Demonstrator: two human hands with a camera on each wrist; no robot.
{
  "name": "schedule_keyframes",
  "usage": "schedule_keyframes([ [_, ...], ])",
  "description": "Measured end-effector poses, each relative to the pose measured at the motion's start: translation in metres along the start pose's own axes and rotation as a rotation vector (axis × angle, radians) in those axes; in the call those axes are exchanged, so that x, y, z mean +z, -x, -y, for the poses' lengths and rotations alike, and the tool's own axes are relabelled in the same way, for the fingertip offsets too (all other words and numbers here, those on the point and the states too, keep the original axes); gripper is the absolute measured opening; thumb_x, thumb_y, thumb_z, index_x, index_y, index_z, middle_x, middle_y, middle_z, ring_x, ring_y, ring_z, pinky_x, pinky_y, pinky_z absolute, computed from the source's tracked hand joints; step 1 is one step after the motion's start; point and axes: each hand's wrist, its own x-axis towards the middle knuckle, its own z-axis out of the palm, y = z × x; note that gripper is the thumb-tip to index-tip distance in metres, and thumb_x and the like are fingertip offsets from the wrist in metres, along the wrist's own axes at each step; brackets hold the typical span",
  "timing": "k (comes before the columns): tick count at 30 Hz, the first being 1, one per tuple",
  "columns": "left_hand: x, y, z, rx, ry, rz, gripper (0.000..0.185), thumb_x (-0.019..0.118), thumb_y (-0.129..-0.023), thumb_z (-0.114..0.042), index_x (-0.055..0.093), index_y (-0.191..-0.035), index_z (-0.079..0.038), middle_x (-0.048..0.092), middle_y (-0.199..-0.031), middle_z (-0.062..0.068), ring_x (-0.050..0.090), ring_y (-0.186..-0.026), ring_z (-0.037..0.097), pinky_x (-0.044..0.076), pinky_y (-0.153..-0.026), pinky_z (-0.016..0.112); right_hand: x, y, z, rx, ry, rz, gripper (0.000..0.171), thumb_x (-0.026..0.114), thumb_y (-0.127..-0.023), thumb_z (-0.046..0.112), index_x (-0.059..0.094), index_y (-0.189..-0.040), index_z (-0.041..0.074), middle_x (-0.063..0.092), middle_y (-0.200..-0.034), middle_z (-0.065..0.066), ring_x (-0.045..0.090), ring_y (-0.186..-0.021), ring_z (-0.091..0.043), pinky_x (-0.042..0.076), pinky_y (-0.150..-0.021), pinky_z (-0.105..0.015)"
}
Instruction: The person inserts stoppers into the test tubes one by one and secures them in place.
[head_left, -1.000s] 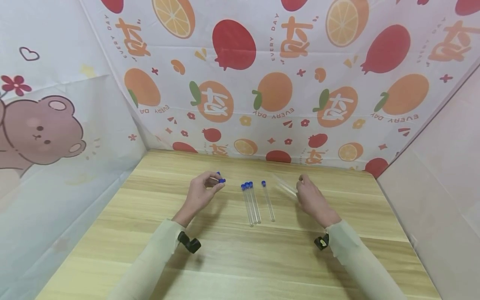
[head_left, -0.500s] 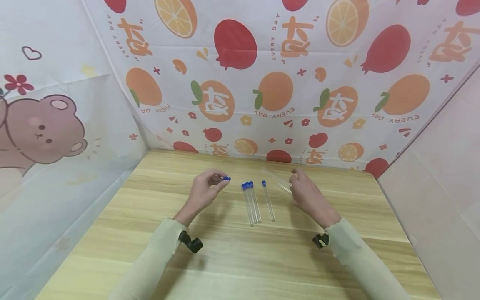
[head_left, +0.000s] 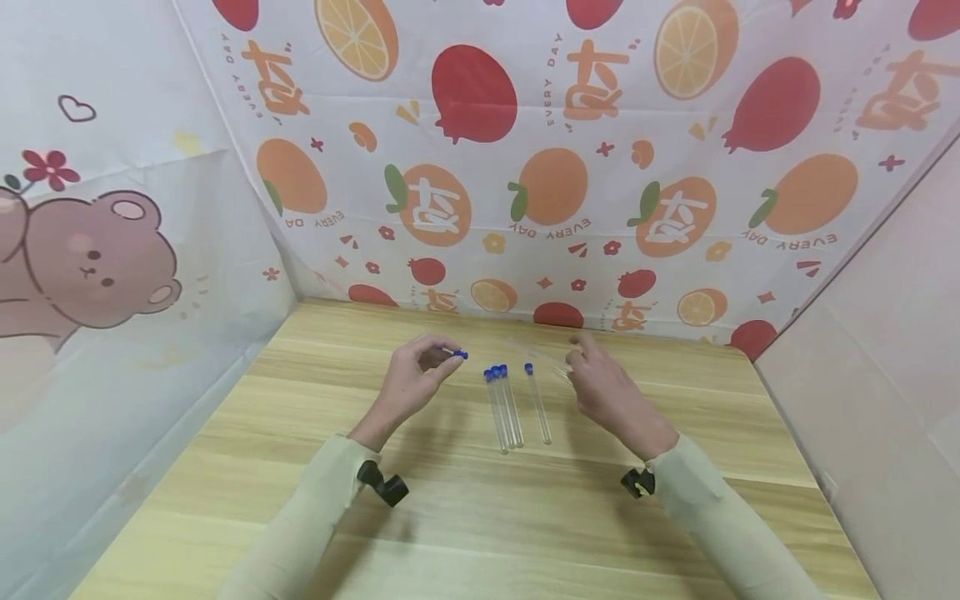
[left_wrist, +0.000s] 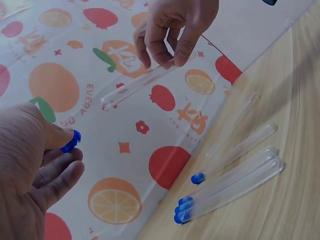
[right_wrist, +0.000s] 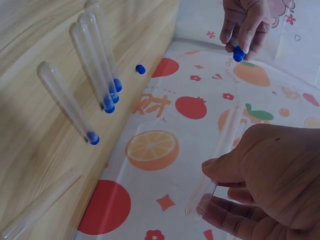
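Both hands are drawing closer together than a second ago: the right hand (head_left: pixel 600 387) is carrying its empty tube (left_wrist: pixel 137 85) leftward and upward, and the left hand (head_left: pixel 408 385) is bringing its blue cap (head_left: pixel 461 355) rightward, towards the capped tubes (head_left: pixel 504 407) lying on the worktop (head_left: pixel 480 517).

Visibility: in the head view the empty tube is showing only as a faint streak just right of the capped tubes and above them, and its outline is hard to trace against the printed backdrop (head_left: pixel 525 150). The left wrist view is showing it clearly, with the right hand's fingers (left_wrist: pixel 186 47) pinching one end and the rounded closed end pointing away. The right wrist view is cutting off part of the right hand, and the tube there is blurring into the fabric.

Grip: the left hand's fingers (left_wrist: pixel 60 172) are pinching the blue cap between thumb and fingertips, well left of the capped tubes.

Materials: the tubes are clear, smooth, slender cylinders with rounded bottoms; three are lying side by side with blue caps on, one a little apart to the right. Further uncapped tubes (left_wrist: pixel 240 127) are lying just right of these, nearly invisible on the pale wood-grain worktop. One loose blue cap (right_wrist: pixel 140 69) is sitting near the worktop's far edge.
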Motion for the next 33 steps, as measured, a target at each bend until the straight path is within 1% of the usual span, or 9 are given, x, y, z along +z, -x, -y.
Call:
schedule_keyframes([
  [5,0.002,-0.001,-0.005,-0.024,0.029,0.011,0.019,0.072,-0.095,-0.02,0.072,-0.11,-0.009,0.072,-0.109,0.014,0.072,-0.091,0.035,0.055,-0.071,0.019,-0.001,0.0,0.003,-0.072,0.02,-0.059,0.012,0.068,-0.092,-0.002,0.066,-0.104,-0.005,0.054,-0.135,-0.022,0.059,-0.081,-0.021,0.052,-0.059,-0.022],
  [7,0.003,-0.002,-0.007,-0.036,0.034,0.018,0.02,0.072,-0.095,-0.018,0.072,-0.112,-0.008,0.072,-0.111,0.016,0.072,-0.093,0.036,0.055,-0.071,0.018,-0.001,-0.001,0.004,-0.097,0.028,-0.075,0.012,0.069,-0.091,-0.002,0.067,-0.103,-0.004,0.055,-0.134,-0.021,0.061,-0.083,-0.022,0.054,-0.061,-0.024],
  [12,0.006,-0.003,-0.011,-0.079,0.057,0.046,0.022,0.07,-0.095,-0.008,0.069,-0.116,-0.002,0.071,-0.116,0.022,0.072,-0.099,0.041,0.054,-0.072,0.015,-0.001,-0.002,0.007,-0.125,0.046,-0.081,0.01,0.069,-0.091,-0.002,0.067,-0.101,-0.003,0.055,-0.134,-0.02,0.062,-0.083,-0.023,0.056,-0.064,-0.026],
  [15,0.007,-0.003,-0.017,-0.098,0.064,0.058,0.022,0.068,-0.095,-0.003,0.068,-0.117,0.002,0.071,-0.116,0.026,0.071,-0.102,0.045,0.054,-0.073,0.014,-0.002,-0.002,0.008,-0.137,0.05,-0.077,0.01,0.07,-0.091,-0.002,0.067,-0.1,-0.003,0.056,-0.134,-0.021,0.062,-0.084,-0.023,0.057,-0.065,-0.027],
  [17,0.007,-0.002,-0.026,-0.101,0.064,0.057,0.022,0.067,-0.095,-0.001,0.068,-0.116,0.004,0.071,-0.115,0.027,0.071,-0.103,0.045,0.054,-0.074,0.013,-0.003,-0.003,0.009,-0.144,0.05,-0.075,0.01,0.07,-0.09,-0.003,0.067,-0.1,-0.003,0.056,-0.134,-0.021,0.063,-0.088,-0.025,0.059,-0.068,-0.028],
  [21,0.006,0.001,-0.044,-0.086,0.058,0.049,0.021,0.068,-0.095,-0.002,0.068,-0.115,0.005,0.072,-0.112,0.026,0.07,-0.103,0.04,0.056,-0.078,0.013,-0.003,-0.003,0.011,-0.15,0.054,-0.079,0.01,0.071,-0.09,-0.003,0.067,-0.099,-0.002,0.056,-0.134,-0.021,0.065,-0.094,-0.028,0.061,-0.072,-0.032],
  [24,0.006,0.003,-0.049,-0.066,0.047,0.048,0.021,0.068,-0.095,-0.004,0.069,-0.115,0.004,0.072,-0.112,0.025,0.069,-0.101,0.036,0.056,-0.078,0.014,-0.003,-0.003,0.012,-0.157,0.056,-0.079,0.009,0.07,-0.09,-0.003,0.066,-0.098,-0.001,0.056,-0.135,-0.021,0.065,-0.096,-0.028,0.061,-0.074,-0.033],
  [27,0.007,0.003,-0.047,-0.058,0.04,0.053,0.02,0.068,-0.096,-0.005,0.07,-0.114,0.003,0.073,-0.111,0.024,0.068,-0.1,0.036,0.057,-0.079,0.017,-0.003,-0.002,0.013,-0.162,0.054,-0.074,0.009,0.07,-0.091,-0.003,0.065,-0.098,-0.001,0.056,-0.135,-0.021,0.066,-0.097,-0.029,0.061,-0.075,-0.033],
  [33,0.011,-0.001,-0.027,-0.054,0.009,0.054,0.018,0.069,-0.095,-0.006,0.071,-0.112,0.001,0.075,-0.108,0.021,0.068,-0.099,0.037,0.061,-0.083,0.033,-0.003,0.0,0.016,-0.159,0.048,-0.065,0.009,0.069,-0.092,-0.002,0.065,-0.1,0.0,0.055,-0.137,-0.02,0.066,-0.098,-0.028,0.062,-0.078,-0.033],
])
